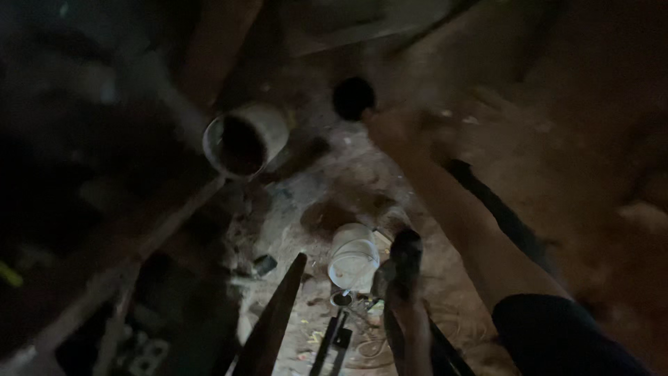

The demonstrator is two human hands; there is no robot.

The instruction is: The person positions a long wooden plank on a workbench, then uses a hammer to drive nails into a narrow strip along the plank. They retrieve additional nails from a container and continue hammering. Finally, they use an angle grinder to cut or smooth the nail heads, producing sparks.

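The scene is very dark and blurred. My right hand (398,130) is stretched far forward on a bare arm with a dark sleeve, its fingers next to a small round black thing (353,97) on the dirt ground. Whether it touches or grips that thing is unclear. Lower down, a dark narrow limb-like shape (407,259) ends beside a small white bucket (353,259). It may be my left hand, but it is too dim to say. A grey round pot (247,139) lies tilted to the left, its dark mouth facing me.
A dark plank (275,320) slants up from the bottom edge. Thin dark metal bars (335,338) and wire lie by the bucket. A long wooden beam (149,233) crosses the left side. Reddish earth rises on the right.
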